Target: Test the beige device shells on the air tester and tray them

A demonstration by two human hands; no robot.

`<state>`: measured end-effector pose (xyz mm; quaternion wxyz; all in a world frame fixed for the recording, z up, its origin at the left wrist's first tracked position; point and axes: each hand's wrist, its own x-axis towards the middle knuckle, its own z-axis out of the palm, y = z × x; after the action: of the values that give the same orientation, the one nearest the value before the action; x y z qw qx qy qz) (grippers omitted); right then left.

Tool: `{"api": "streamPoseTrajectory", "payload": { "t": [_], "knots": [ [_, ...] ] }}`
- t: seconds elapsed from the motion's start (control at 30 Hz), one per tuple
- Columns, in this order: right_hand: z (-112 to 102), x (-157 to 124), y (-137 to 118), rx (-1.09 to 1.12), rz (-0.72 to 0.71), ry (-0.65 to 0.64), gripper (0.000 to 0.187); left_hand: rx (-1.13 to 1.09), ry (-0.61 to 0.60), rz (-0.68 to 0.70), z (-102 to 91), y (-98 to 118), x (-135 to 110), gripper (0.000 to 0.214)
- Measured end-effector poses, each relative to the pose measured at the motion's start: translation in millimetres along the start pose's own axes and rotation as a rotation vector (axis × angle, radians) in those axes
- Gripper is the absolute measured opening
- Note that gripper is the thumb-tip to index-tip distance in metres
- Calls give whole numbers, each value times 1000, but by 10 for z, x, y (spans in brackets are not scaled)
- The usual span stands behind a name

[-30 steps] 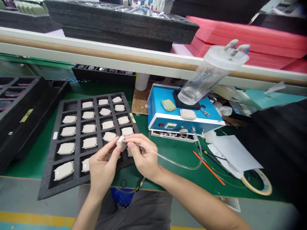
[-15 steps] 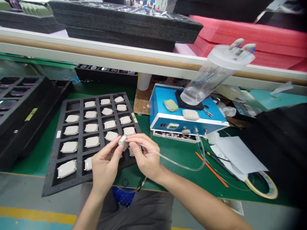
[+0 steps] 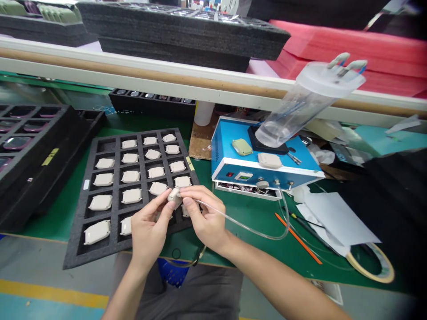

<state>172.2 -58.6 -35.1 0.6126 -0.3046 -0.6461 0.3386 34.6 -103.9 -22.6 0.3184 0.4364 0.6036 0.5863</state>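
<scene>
Between thumb and fingers, my left hand (image 3: 150, 226) grips a beige watch case (image 3: 174, 197) above the front of a black foam tray (image 3: 91, 178). My right hand (image 3: 208, 218) pinches the end of a clear tube (image 3: 248, 230) against the side of that case; the tube's tip is hidden by my fingers. From there the tube loops right to a blue machine (image 3: 223, 138) with a small green display. More beige watch cases (image 3: 101, 202) lie in the tray's compartments, and the back left compartment holds none.
A clear cylinder (image 3: 290, 111) leans on the blue machine, beside a green case (image 3: 242, 147) and a beige case (image 3: 270, 160). An orange stick (image 3: 298, 238), white paper (image 3: 338, 218) and a tape roll (image 3: 388, 269) lie to the right. Stacked foam trays (image 3: 36, 178) stand at left.
The whole view has shifted slightly, so everything sits a little farther right. Both hands keep their hold on the watch case and the tube.
</scene>
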Motion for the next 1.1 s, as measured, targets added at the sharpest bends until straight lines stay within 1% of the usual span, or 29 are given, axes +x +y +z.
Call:
{"api": "streamPoseTrajectory", "payload": {
  "t": [0.33,1.1],
  "knots": [
    [8,18,-12,-32,-11,12,16,-3,6,-20,2,29,5,48],
    [0,12,-6,-17,-16,-1,17,-18,-2,1,4,21,12,41]
  ]
}}
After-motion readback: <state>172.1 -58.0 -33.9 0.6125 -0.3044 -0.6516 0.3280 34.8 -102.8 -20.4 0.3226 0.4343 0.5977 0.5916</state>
